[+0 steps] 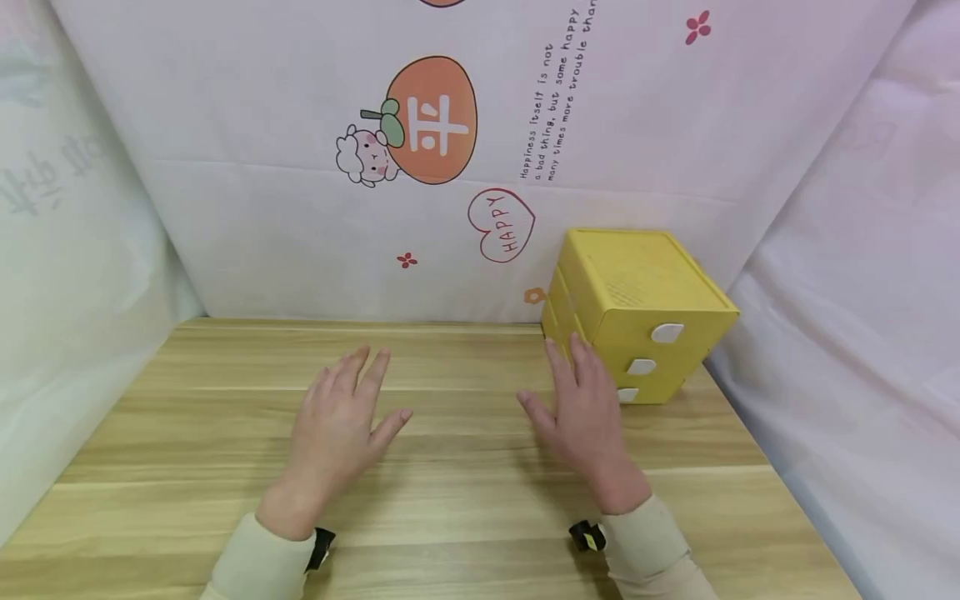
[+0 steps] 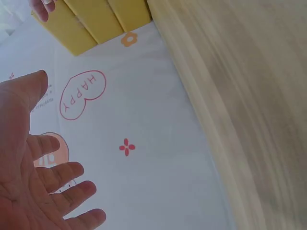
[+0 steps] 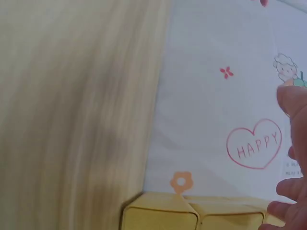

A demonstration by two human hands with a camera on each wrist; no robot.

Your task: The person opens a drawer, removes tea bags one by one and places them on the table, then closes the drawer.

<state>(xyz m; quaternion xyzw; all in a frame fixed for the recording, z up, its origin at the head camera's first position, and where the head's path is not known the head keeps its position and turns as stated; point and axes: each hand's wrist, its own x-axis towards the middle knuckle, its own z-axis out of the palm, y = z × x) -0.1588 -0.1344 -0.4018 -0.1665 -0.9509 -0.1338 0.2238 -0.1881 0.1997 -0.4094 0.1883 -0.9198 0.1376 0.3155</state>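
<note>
Both hands hover over the wooden table, palms partly facing each other, holding nothing. My left hand point(image 1: 336, 425) is over the left-middle of the table, fingers spread and thumb apart; in the left wrist view the bare palm of the left hand point(image 2: 29, 172) shows. My right hand point(image 1: 585, 417) is just in front of the left side of a yellow drawer box point(image 1: 652, 275) and hides part of it. The box has three drawers with white tabs point(image 1: 642, 367), all closed. The right wrist view shows only the edge of the right hand point(image 3: 295, 143).
The wood-grain table point(image 1: 450, 517) spreads below the hands. A white printed cloth point(image 1: 300, 242) stands behind it, with more white cloth point(image 1: 847, 333) along both sides. The box stands at the back right, close to the back cloth.
</note>
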